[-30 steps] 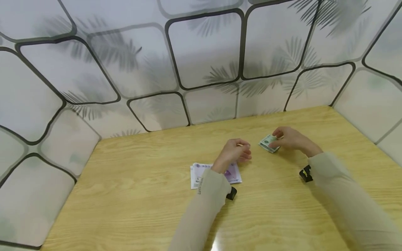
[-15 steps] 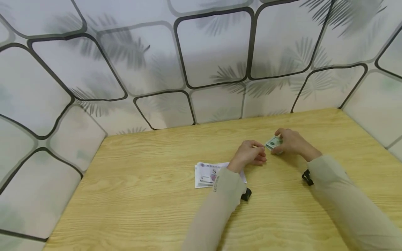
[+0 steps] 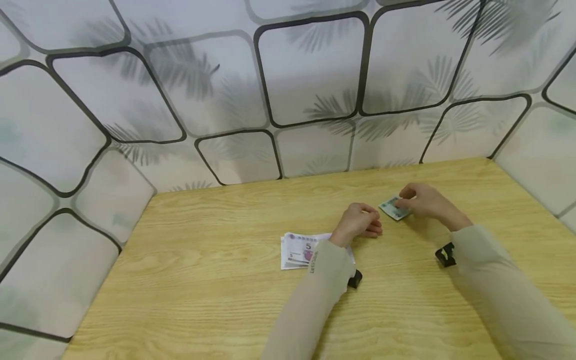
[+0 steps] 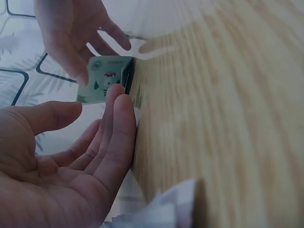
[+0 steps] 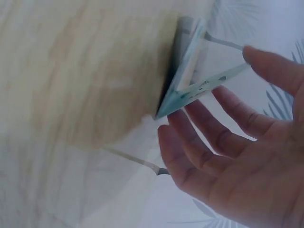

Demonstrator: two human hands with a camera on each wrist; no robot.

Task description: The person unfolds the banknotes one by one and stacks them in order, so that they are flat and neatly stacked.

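Observation:
My right hand [image 3: 425,200] is at a folded green banknote [image 3: 393,209] on the table's far right part. In the right wrist view the note's raised flap [image 5: 209,88] slants up from the fold, its outer edge at the thumb tip. The fingers [image 5: 223,135] stretch just behind the flap, loosely spread. My left hand [image 3: 360,220] hovers to the left of the green note with relaxed, slightly bent fingers and nothing between them. Its fingertips overlap the note's lower edge in the left wrist view. Under my left forearm lies a stack of purple banknotes [image 3: 299,247] marked 5, partly hidden.
The wooden table [image 3: 202,290] runs back to a wall [image 3: 310,70] covered with a patterned cloth of dark outlines and leaves. Black wrist mounts [image 3: 445,255] show under the sleeve cuffs. Corners of the purple notes [image 4: 161,209] stick up close below my left palm.
My left hand has come right, closer to the green note, uncovering more of the purple stack. The right hand has shifted slightly on the note, which shows a different face. The head view has swung a little.

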